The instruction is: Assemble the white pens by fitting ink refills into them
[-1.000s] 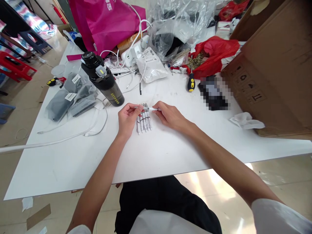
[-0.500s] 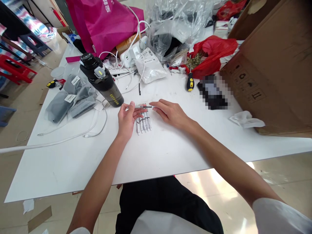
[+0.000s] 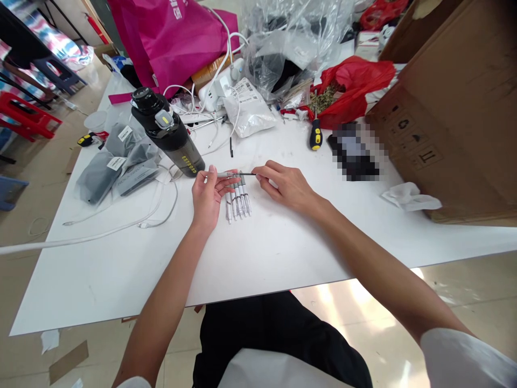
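Note:
My left hand (image 3: 205, 200) pinches a grey-and-white pen barrel (image 3: 222, 174) between thumb and fingers, held level above the table. A thin black pen refill (image 3: 247, 174) sticks out of the barrel's right end. The fingertips of my right hand (image 3: 290, 187) are closed on the refill's far end, and its tip is hidden by them. Just below the held pen, several white-and-grey pens (image 3: 239, 206) lie side by side on the white table (image 3: 258, 253). My left fingers cover part of their upper ends.
A black bottle (image 3: 172, 134) stands beyond my left hand, near bagged grey items (image 3: 99, 175) and white cables (image 3: 121, 229). A short black stick (image 3: 231, 147), a screwdriver (image 3: 315, 134) and a white parcel (image 3: 252, 110) lie farther back. At the right stands a cardboard box (image 3: 448, 118).
My hands have moved slightly apart, the left one leftward and the right one rightward. More of the black refill shows between the barrel and my right fingertips.

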Available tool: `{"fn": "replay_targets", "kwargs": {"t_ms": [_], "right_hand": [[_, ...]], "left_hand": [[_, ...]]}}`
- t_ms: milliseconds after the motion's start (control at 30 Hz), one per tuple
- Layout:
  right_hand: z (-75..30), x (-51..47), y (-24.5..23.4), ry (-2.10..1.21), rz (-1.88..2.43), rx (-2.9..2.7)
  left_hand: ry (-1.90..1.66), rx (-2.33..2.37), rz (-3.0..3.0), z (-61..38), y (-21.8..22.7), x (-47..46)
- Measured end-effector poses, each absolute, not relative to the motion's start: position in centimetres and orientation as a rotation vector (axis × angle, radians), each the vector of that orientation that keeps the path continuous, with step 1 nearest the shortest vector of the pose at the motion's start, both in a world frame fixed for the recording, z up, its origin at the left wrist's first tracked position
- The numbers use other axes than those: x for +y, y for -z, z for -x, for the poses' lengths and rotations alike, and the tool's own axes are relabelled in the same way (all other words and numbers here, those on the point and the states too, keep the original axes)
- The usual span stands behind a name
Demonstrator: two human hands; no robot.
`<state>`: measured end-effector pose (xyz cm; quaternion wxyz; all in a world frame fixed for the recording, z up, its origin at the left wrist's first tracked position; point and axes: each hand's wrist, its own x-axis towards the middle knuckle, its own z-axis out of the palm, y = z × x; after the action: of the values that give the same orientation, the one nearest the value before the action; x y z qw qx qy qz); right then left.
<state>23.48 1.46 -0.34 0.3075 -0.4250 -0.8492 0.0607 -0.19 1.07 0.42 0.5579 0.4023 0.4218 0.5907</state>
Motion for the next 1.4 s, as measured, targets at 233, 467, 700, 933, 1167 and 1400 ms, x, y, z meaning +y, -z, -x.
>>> {"fn": "replay_targets", "kwargs": {"t_ms": [233, 467, 700, 933, 1167, 1400], "right_hand": [[-23.7, 1.5, 0.2, -0.163, 1.132, -2.239], [-23.3, 1.4, 0.4, -0.159, 1.097, -2.291], [-23.1, 1.3, 0.4, -0.136, 1.09, -2.295], [-23.9, 1.8, 0.1, -0.14, 1.14, -2.235], [-24.1, 2.0, 0.1, -0.142, 1.137, -2.209], [-23.9, 1.8, 0.2, -0.132, 1.124, -2.225]], "left_hand": [[-1.414, 1.014, -0.943, 0.4, -0.6, 1.2], [-1.325, 0.971, -0.997, 0.0, -0.5, 0.8], [-1.361, 0.932, -1.011, -0.1, 0.2, 1.0], [-1.467, 0.935, -1.013, 0.4, -0.1, 1.3], [-1.476, 0.955, -1.008, 0.4, -0.2, 1.3], [-1.452, 0.935, -1.007, 0.2, -0.2, 1.2]]}}
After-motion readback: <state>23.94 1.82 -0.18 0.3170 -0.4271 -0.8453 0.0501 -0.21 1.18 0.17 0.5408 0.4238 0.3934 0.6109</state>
